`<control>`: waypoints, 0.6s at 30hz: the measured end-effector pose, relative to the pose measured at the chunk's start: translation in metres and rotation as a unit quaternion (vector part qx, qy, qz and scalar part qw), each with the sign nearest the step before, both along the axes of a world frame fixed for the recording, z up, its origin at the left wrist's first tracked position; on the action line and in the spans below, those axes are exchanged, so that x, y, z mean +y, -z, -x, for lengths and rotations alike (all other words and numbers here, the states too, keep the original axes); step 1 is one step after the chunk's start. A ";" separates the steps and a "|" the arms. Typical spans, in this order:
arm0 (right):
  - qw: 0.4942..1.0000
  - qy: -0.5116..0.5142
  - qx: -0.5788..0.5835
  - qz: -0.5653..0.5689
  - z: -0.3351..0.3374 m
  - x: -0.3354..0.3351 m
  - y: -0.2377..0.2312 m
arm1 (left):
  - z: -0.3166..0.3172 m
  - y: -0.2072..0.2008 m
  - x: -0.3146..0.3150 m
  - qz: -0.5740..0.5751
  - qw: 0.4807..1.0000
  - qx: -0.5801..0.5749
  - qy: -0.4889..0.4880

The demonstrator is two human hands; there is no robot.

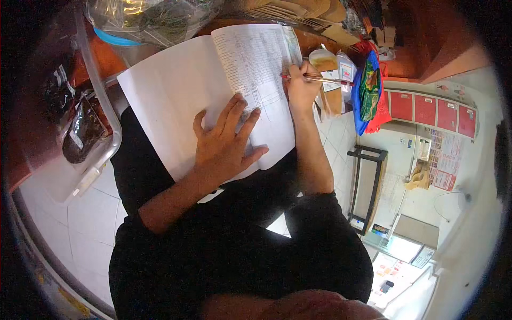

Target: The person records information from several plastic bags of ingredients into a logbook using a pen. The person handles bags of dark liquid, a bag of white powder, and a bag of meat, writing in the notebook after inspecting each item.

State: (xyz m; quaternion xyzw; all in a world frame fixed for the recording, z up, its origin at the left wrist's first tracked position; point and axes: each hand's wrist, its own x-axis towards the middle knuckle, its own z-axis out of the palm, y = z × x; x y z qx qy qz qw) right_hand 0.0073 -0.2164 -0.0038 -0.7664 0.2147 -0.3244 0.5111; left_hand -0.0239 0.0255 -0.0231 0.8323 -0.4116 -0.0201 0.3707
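An open notebook (165,90) lies across my lap and the table edge, its left page blank and its right page filled with rows of handwriting. My left hand (226,133) rests flat with spread fingers over the inner fold, holding nothing. Near the right page's outer edge, my right hand (302,88) is closed round a red pen (333,81). The pen's tip meets the page beside the written rows, and its other end points right.
A clear plastic tub (109,122) with dark packets stands at the left. Behind the notebook are a clear plastic bag (154,18) and brown paper envelopes (298,10). Small packets (325,69) and a blue, green and red bag (368,93) sit at the right. Red lockers (426,111) line the wall.
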 end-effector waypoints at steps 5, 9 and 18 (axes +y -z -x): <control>0.998 -0.005 -0.002 0.055 -0.001 -0.001 0.004 | 0.000 0.000 0.000 0.007 1.000 -0.005 0.000; 0.998 -0.021 -0.007 0.051 -0.001 -0.001 0.004 | 0.000 0.002 0.000 0.003 1.000 -0.014 -0.002; 0.996 -0.011 0.022 0.085 0.000 -0.004 0.006 | 0.000 0.001 0.000 0.004 1.000 -0.008 -0.004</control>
